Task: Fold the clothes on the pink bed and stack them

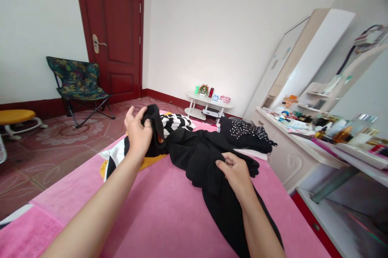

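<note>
I see a pink, soft-textured bed (169, 209) filling the lower view, on a patterned red tiled floor (60, 145) with a dark red door (117, 28) behind. A limp black garment (200, 157) sprawls across the bed's middle, running toward its near edge. My left hand (138, 133) has its grip closed on a bunched end lifted off the bed; my right hand (238, 173) pinches the cloth's fold. A black dotted cloth (245, 133) lies by the far right edge.
</note>
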{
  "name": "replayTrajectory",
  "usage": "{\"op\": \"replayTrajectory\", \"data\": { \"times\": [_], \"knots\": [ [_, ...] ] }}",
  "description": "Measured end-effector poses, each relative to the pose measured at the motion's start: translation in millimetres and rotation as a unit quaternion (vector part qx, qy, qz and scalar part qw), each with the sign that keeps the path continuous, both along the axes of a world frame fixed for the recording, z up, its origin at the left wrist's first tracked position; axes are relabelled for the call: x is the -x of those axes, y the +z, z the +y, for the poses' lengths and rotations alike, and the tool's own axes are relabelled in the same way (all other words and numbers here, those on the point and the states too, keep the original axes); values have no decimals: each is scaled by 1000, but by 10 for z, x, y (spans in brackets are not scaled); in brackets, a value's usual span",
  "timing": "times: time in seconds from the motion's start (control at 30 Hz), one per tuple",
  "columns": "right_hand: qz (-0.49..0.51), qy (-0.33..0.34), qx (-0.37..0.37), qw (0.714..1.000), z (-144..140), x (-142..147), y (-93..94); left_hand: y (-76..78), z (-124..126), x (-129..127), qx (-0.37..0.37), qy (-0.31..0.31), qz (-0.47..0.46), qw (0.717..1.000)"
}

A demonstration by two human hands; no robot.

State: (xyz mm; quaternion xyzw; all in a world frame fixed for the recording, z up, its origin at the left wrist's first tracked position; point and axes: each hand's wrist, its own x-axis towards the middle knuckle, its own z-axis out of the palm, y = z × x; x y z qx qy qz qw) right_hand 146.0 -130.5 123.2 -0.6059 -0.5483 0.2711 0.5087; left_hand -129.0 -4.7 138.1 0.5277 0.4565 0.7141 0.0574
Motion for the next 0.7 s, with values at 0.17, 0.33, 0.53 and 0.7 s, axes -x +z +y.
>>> {"op": "replayTrajectory", "data": {
  "times": [0.17,0.33,0.53,0.7],
  "knots": [
    [18,-24,-39,999,-3,-64,-31,194,-451,-427,22,-173,230,957],
    [17,-18,-60,998,-3,-12,-18,26,-599,-716,231,-388,381,807],
    [0,-9,-55,998,-41,92,19,-242,-477,-882,244,-406,280,835],
    [10,0,-42,999,-42,106,14,-408,-174,-799,285,-403,-40,869]
  ]
}}
